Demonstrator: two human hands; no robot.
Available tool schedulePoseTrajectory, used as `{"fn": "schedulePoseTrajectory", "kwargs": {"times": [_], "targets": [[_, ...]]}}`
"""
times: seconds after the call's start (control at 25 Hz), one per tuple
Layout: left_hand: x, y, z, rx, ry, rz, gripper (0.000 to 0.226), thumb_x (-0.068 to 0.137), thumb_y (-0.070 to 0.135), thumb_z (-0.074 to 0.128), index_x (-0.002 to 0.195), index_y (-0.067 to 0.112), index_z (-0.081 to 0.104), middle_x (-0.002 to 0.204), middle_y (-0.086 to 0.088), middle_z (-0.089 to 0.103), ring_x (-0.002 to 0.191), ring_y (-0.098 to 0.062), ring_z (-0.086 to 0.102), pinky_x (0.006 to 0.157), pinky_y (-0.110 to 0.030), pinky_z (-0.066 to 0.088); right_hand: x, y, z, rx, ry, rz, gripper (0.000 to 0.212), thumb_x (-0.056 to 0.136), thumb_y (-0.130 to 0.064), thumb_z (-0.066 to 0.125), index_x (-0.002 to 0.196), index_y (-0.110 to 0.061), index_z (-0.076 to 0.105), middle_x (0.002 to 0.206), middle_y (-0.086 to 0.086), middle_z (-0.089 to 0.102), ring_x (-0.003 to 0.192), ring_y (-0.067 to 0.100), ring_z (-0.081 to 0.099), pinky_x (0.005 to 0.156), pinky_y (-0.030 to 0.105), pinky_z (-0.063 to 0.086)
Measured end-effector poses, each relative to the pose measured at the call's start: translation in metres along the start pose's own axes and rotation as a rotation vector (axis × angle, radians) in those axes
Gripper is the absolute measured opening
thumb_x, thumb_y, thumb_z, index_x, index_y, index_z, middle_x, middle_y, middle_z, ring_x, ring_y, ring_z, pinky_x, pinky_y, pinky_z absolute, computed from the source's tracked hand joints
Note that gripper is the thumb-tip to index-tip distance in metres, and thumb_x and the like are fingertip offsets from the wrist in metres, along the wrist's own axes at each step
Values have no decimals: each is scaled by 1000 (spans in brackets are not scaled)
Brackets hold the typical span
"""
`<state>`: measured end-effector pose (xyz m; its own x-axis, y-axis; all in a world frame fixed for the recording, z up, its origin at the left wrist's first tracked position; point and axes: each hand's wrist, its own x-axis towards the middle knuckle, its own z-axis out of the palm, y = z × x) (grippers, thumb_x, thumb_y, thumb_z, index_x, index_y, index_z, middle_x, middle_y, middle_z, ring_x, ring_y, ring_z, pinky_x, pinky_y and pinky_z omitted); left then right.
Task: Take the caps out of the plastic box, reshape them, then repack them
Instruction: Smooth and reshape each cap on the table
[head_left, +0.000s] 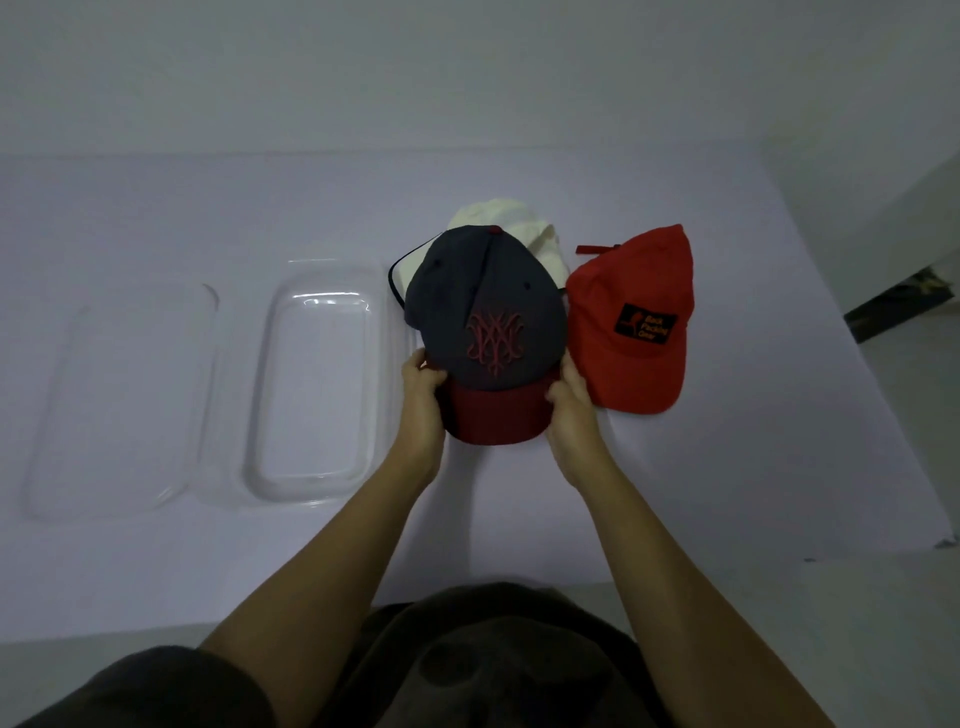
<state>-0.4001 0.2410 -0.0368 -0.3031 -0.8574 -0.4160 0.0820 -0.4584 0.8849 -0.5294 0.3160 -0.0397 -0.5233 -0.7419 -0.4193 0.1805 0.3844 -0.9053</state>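
Observation:
A dark grey cap (483, 306) with a red embroidered logo and a dark red brim is held in the middle of the table. My left hand (423, 387) grips the brim's left side and my right hand (569, 395) grips its right side. Behind it lies a white cap (524, 228), partly hidden by the grey one. A red cap (631, 317) with a black patch lies flat to the right. The clear plastic box (317, 384) stands empty to the left of the caps, and its clear lid (124, 400) lies further left.
The white table (753, 467) ends at the right edge, where a dark floor strip (898, 301) shows. A plain wall rises behind the table. My dark clothing fills the bottom of the view.

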Motion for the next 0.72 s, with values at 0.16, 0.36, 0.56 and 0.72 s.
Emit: {"fn": "schedulePoseTrajectory", "kwargs": {"times": [0.16,0.36,0.56,0.72], "targets": [[-10,1,-12,318,-275,231,93,48,3,51,129,43,28,110,5,47,91,-7,52,64,-23,49,-8,-1,-12,-395,-256,-58,110,74,17,50,144,-32,-19,129,-8,14,120,6,24,77,3,44],[-17,12,-21,606,-434,206,117,53,7,63,142,38,-7,145,11,17,131,-13,31,102,-27,40,-17,9,-11,-815,-233,-328,104,82,3,59,138,-14,-27,152,8,-8,138,7,-2,118,22,8],[-16,13,-22,895,-477,353,121,72,13,68,140,16,-33,154,1,-27,146,-14,-7,113,-10,15,-22,15,0,-928,90,-465,77,83,9,50,145,6,5,152,28,14,142,37,19,117,45,19],[-30,0,-9,926,-133,403,69,95,2,37,147,15,-7,158,-9,-2,146,-27,7,115,-29,12,-27,12,9,-973,259,-548,78,79,7,63,141,11,17,144,34,31,133,43,37,110,45,25]]}}
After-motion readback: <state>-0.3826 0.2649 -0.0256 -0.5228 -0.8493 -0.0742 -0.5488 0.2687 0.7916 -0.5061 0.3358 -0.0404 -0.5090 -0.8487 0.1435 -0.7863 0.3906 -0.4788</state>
